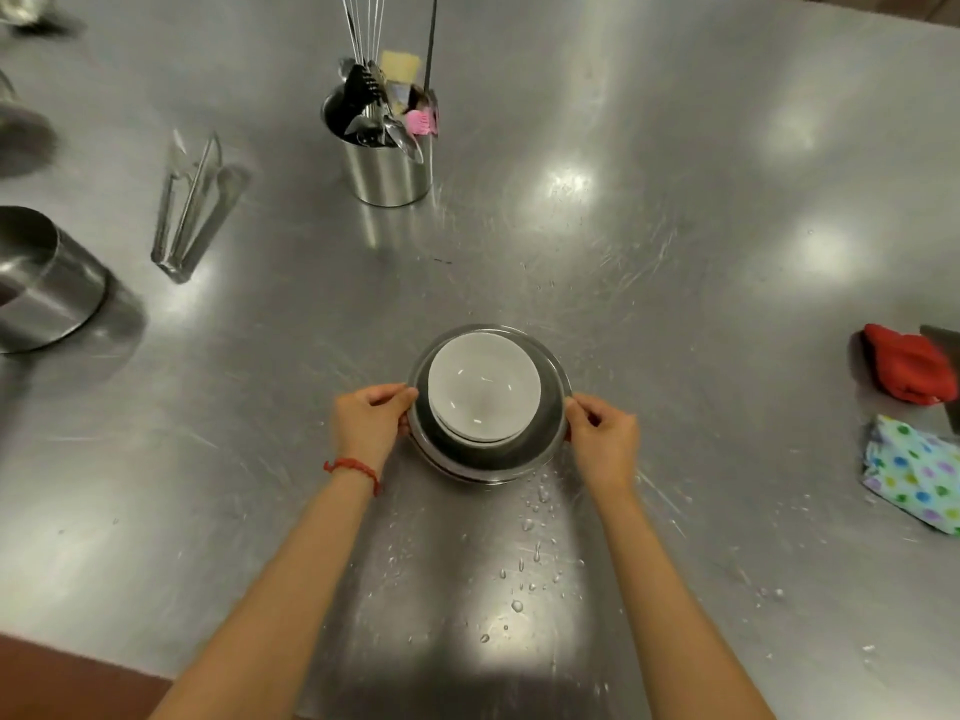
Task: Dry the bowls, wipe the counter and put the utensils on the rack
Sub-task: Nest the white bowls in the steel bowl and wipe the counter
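Bowls: white ceramic bowls (484,389) nested inside a steel mixing bowl (553,392), mid-counter, near the front edge.
Hands: left hand (371,419) and right hand (602,439) each pinch the steel rim on opposite sides.
Handling: likely heavy, wet and slippery; the ceramic is fragile, so the rim grip suits.
Room: open steel counter (675,200) all around; water droplets (530,522) just below; utensil holder (387,163) and polka-dot cloth (914,480) well apart.

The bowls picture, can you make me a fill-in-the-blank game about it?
1. The white bowl sits inside a bigger ____ bowl.
2. Both hands, left hand and right hand, hold that bowl by its ____.
3. The folded red cloth lies beside a cloth with coloured ____.

Missing words: metal; rim; dots
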Tool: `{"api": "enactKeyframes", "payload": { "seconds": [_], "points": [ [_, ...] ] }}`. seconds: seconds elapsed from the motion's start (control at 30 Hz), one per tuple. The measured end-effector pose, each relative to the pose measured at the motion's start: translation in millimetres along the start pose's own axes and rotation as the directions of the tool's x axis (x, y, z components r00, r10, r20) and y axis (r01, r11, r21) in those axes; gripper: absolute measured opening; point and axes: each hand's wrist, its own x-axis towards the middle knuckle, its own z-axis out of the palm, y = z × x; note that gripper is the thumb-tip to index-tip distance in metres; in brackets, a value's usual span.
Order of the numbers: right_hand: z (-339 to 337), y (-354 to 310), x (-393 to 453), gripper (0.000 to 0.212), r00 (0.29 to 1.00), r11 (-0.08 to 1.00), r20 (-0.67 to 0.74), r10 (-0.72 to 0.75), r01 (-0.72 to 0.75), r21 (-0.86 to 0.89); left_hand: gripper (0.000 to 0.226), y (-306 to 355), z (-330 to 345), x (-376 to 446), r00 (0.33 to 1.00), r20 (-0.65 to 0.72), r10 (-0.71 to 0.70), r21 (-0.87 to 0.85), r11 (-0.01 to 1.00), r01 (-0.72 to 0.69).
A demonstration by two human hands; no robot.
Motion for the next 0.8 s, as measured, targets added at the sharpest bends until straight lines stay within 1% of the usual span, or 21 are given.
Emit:
{"api": "enactKeyframes", "payload": {
  "seconds": [0.13,0.17,0.27,0.4,0.43,0.5,0.63,0.8],
  "points": [
    [-4.7,2.2,0.0,0.015,0.992,0.987,0.02,-0.125,0.126,-0.099,0.018,-1.8,1.4,-3.0,0.997,-0.036,0.072,0.012,0.997,-0.072],
    [-5.5,2.9,0.2,0.013,0.99,0.985,0.019,-0.138,0.139,-0.103,0.019,-2.3,1.1,-3.8,0.995,-0.05,0.085,0.012,0.996,-0.084],
    [-3.5,5.0,0.4,0.012,0.996,0.994,0.014,-0.09,0.09,-0.054,0.02,-3.6,-0.6,-5.3,0.995,-0.071,0.072,0.002,0.997,-0.072],
    [-1.5,6.5,4.8,0.014,0.996,0.999,0.078,0.038,-0.039,0.0,0.012,-3.6,0.9,-2.7,0.994,-0.012,-0.111,-0.099,0.989,0.109],
    [-1.1,5.4,5.7,0.015,0.993,0.997,0.094,0.067,-0.07,0.03,0.01,-3.2,1.4,-1.1,0.989,-0.004,-0.146,-0.112,0.983,0.145],
    [0.9,4.1,5.7,0.019,0.992,0.994,0.093,0.082,-0.088,0.065,0.006,-3.3,0.9,1.6,0.985,-0.004,-0.173,-0.129,0.977,0.171],
    [11.1,-7.0,7.1,0.021,0.995,0.991,0.068,0.07,-0.077,0.106,0.004,-0.9,-9.6,7.7,0.986,-0.019,-0.164,-0.156,0.975,0.16],
    [46.3,-42.1,25.6,0.025,0.998,0.991,0.067,-0.014,0.004,0.133,0.011,29.2,-38.3,42.6,0.997,-0.012,-0.075,-0.21,0.975,0.071]
  ]
}}
